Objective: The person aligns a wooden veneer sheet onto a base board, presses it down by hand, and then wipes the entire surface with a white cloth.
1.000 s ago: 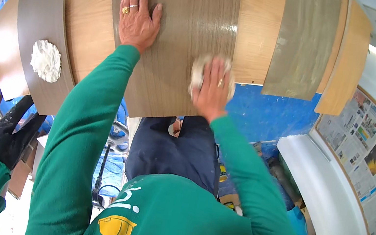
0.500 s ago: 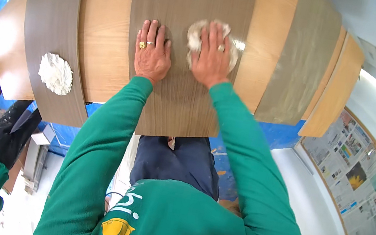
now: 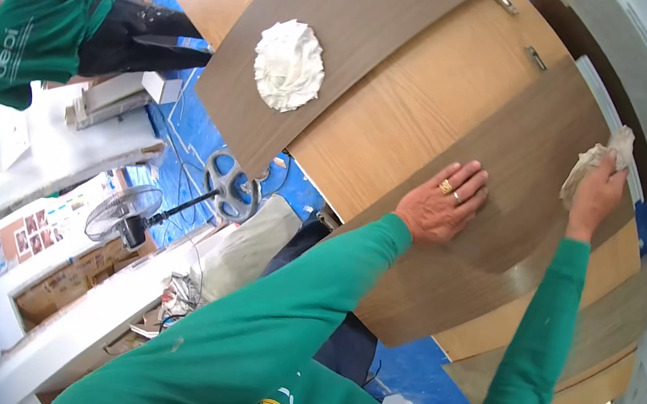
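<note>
A person in a green long-sleeved top wipes a dark wood-grain panel (image 3: pixel 507 233) that crosses the middle of the frame, the right hand (image 3: pixel 596 196) closed around a crumpled pale cloth (image 3: pixel 595 162) at the panel's far edge, upper right. Half a second earlier that cloth sat just beside the left hand, near the panel's middle; it has since swept out to the edge, which suggests the wipe has run the width of the board. The left hand (image 3: pixel 442 207), wearing rings, lies flat with fingers together and pressed on the dark surface at centre, well apart from the cloth now. Under the dark panel lies a lighter, orange-toned board (image 3: pixel 405 122), and a second dark board (image 3: pixel 340 51) at upper centre carries another white wad of cloth (image 3: pixel 288 64), untouched. At upper left, another person in a green shirt (image 3: pixel 35 34) bends over separate work; a floor fan (image 3: pixel 120 213) stands at lower left.
</note>
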